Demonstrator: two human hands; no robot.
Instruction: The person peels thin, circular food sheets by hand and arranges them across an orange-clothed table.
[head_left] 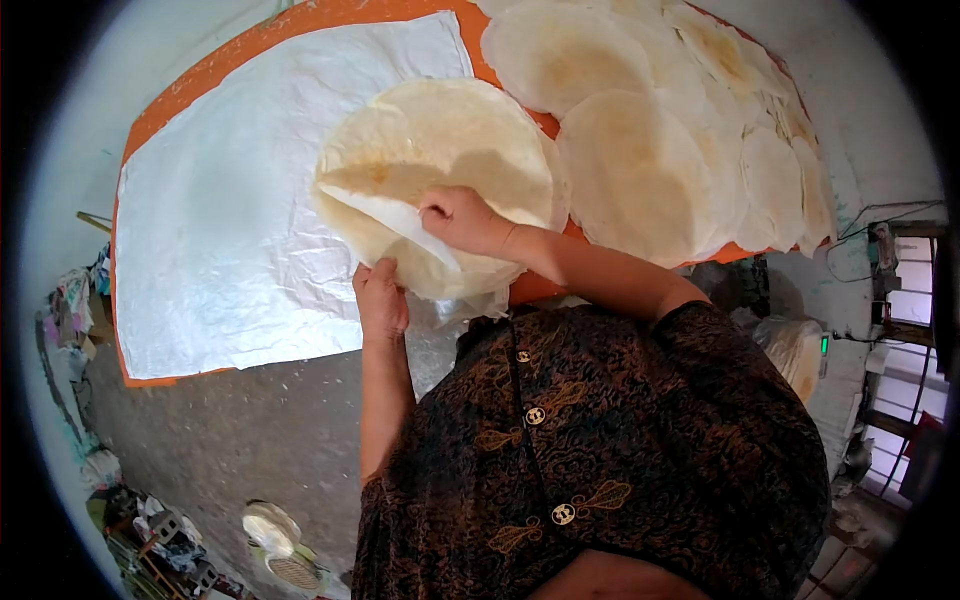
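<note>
A stack of thin, round, pale yellow pancakes (470, 115) lies in front of me, overlapping the right part of a white cloth (220, 210). A long slit-like opening across its near left shows a whiter surface beneath. My left hand (382, 300) is closed on the near left rim, thumb on top. Over the stack, my right hand (462, 218) is curled closed at the edge of the opening and seems to pinch the pancake there. Its fingertips are partly hidden, so how much it grips is unclear.
Several more round pancakes (632, 165) overlap on the right of the orange tabletop (150, 120). A small round stool-like thing (272, 530) stands on the grey floor (220, 440) at lower left, near piled cloth and odds and ends. A plastic-wrapped bundle (790, 350) is at my right.
</note>
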